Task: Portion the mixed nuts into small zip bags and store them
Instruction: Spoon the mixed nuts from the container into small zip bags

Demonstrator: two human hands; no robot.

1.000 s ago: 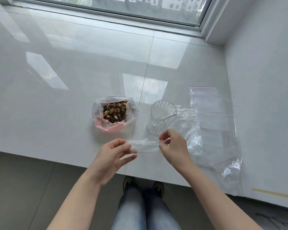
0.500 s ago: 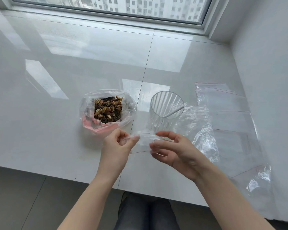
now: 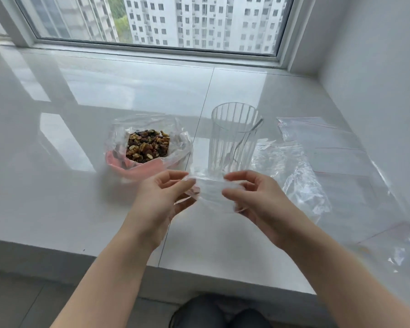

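Note:
A small clear zip bag (image 3: 211, 189) hangs between my hands just above the white sill, its mouth pulled apart. My left hand (image 3: 162, 197) pinches its left edge and my right hand (image 3: 253, 197) pinches its right edge. Behind my left hand sits an open plastic bag of mixed nuts (image 3: 147, 145) with a pink bottom. Behind the small bag stands a ribbed clear glass (image 3: 232, 136) with a spoon (image 3: 244, 138) leaning inside it.
Several empty zip bags with red seal lines (image 3: 322, 147) lie flat on the sill (image 3: 57, 185) at the right, next to crumpled clear plastic (image 3: 294, 171). A white wall bounds the right side. A window runs along the back. My knees show below the sill's front edge.
My hands lifted the small bag slightly and spread its mouth wider. The view tilted up and closer, so the window and glass now show more.

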